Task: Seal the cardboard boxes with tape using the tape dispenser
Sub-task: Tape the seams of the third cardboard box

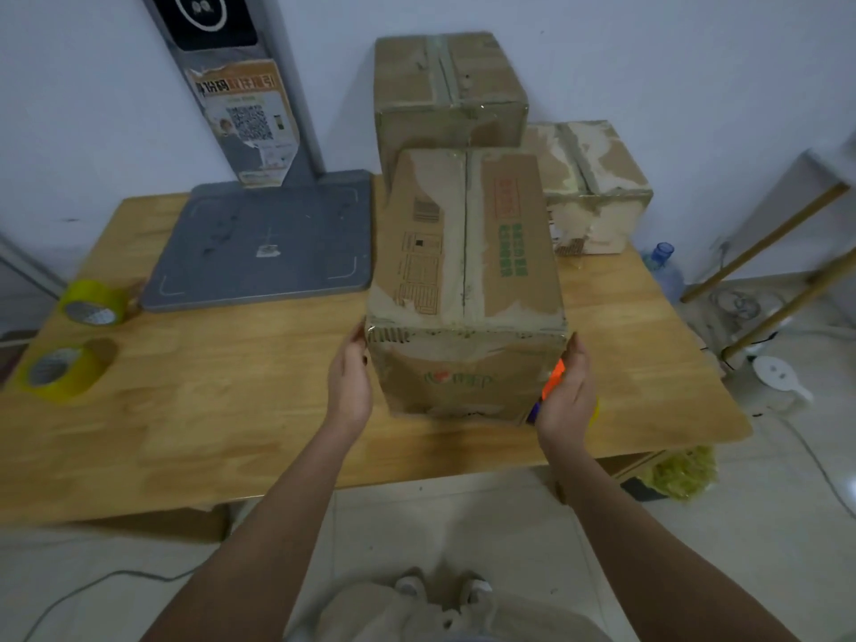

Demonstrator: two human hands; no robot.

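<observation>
White wall behind your wooden table [208,410]; the cardboard box [468,289] sits near its front edge. Your left hand [349,386] presses flat against it; your right hand [565,396] grips the orange tape dispenser [553,377] against its other side.

The person is wearing no sleeves that reach into view — both forearms are showing bare from elbow to wrist, and the left hand [349,386] and right hand [567,396] are wearing no gloves. Lower down, loose light-beige fabric trousers [370,613] are showing — and pale, light-coloured shoes [440,586] below them.
</observation>
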